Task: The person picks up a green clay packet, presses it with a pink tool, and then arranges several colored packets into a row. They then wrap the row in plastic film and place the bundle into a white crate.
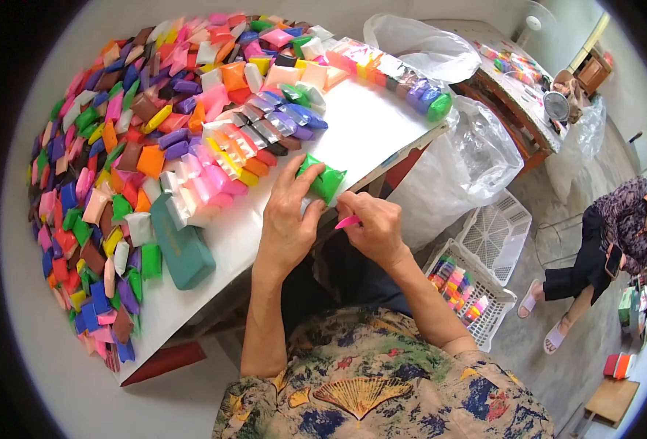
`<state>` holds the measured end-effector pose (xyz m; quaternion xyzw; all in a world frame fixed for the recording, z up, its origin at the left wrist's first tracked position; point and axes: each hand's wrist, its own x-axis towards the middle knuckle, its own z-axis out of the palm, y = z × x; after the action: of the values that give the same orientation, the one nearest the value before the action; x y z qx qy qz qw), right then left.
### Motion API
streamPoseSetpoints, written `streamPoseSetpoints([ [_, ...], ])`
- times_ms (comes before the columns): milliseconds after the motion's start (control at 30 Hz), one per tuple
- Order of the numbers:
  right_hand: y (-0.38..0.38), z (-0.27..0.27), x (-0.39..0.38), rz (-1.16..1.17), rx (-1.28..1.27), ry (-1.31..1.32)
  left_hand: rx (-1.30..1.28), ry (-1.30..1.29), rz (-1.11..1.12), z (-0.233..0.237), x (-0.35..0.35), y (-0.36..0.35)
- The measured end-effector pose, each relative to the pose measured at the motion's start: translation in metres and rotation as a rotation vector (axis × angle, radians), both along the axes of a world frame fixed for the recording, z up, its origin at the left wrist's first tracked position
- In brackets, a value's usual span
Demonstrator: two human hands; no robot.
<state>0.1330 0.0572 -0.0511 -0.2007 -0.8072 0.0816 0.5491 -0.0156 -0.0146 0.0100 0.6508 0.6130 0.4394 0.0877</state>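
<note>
Head view, then: where is the green packet (325,181)?

By the near edge of the table (375,121), held in the left hand (292,208).

How is that hand set?

Half closed: fingers bent over the packet, thumb drawn in below them, gripping it from its left side.

And the right hand (371,223)?

Curled nearly closed around a pink tool (348,222), just off the table's near edge. Its fingertips come close to the packet; whether they touch it I cannot tell.

What else is on the table?

A heap of small packets (151,161) in many colours, spread over the table's left and far parts. Silver-backed stacks (268,121) lie in rows at the table's middle, between the heap and the left hand. A teal block (181,249) lies toward the near edge, and a clear sleeve (389,77) of packets runs along the far right part, green at its right end.

And around the table?

A clear bag (455,157) bulges beside its right end. Right of the table, a crate (490,325) holds more coloured packets. Beyond the right end stands a second table (517,95) with a fan (556,106) by it. Well to the right is a person (616,227) in a patterned top and dark trousers.
</note>
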Motion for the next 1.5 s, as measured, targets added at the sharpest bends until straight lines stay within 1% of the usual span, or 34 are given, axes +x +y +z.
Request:
streamPoseSetpoints([
  [200, 0.002, 0.004, 0.000, -0.040, 0.030, -0.042, 0.003, 0.028, 0.007, 0.000, 0.000, 0.000],
  [300, 0.004, 0.004, 0.003, -0.037, 0.052, -0.119, 0.022, 0.077, 0.014, 0.003, 0.002, 0.000],
  [400, 0.007, 0.013, 0.006, 0.118, -0.107, -0.049, 0.046, 0.123, -0.003, 0.007, 0.004, -0.001],
  [500, 0.004, 0.019, 0.003, 0.175, -0.296, 0.055, 0.057, 0.125, 0.002, 0.006, 0.004, 0.002],
  [600, -0.002, 0.035, 0.003, 0.267, -0.455, 0.173, 0.111, 0.022, 0.002, 0.002, 0.003, 0.004],
  [700, 0.002, 0.049, 0.012, 0.258, -0.750, 0.310, -0.005, -0.149, 0.009, 0.017, 0.018, -0.008],
  [733, 0.004, 0.056, 0.013, 0.330, -0.862, 0.433, -0.002, -0.227, -0.020, 0.015, 0.022, -0.008],
  [833, 0.032, 0.060, 0.022, 0.284, -0.943, 0.451, -0.061, -0.520, -0.075, 0.011, 0.032, -0.010],
  [933, 0.047, 0.064, 0.026, 0.177, -0.919, 0.413, -0.037, -0.717, -0.132, 0.007, 0.036, -0.008],
  [1033, 0.061, 0.067, 0.025, -0.137, -0.722, 0.162, -0.075, -0.852, -0.160, 0.004, 0.035, -0.009],
  [1067, 0.060, 0.069, 0.025, -0.172, -0.715, 0.123, -0.094, -0.890, -0.170, 0.002, 0.034, -0.009],
  [1133, 0.058, 0.073, 0.024, -0.245, -0.696, 0.047, -0.084, -0.902, -0.175, 0.001, 0.034, -0.010],
  [1233, 0.056, 0.076, 0.015, -0.388, -0.540, -0.049, -0.074, -0.932, -0.187, -0.001, 0.034, -0.008],
  [1433, 0.092, 0.059, -0.005, -0.449, -0.093, -0.226, -0.066, -1.021, -0.249, -0.005, 0.036, -0.008],
  [1500, 0.102, 0.052, -0.011, -0.481, -0.076, -0.355, -0.071, -1.054, -0.273, -0.007, 0.037, -0.009],
])
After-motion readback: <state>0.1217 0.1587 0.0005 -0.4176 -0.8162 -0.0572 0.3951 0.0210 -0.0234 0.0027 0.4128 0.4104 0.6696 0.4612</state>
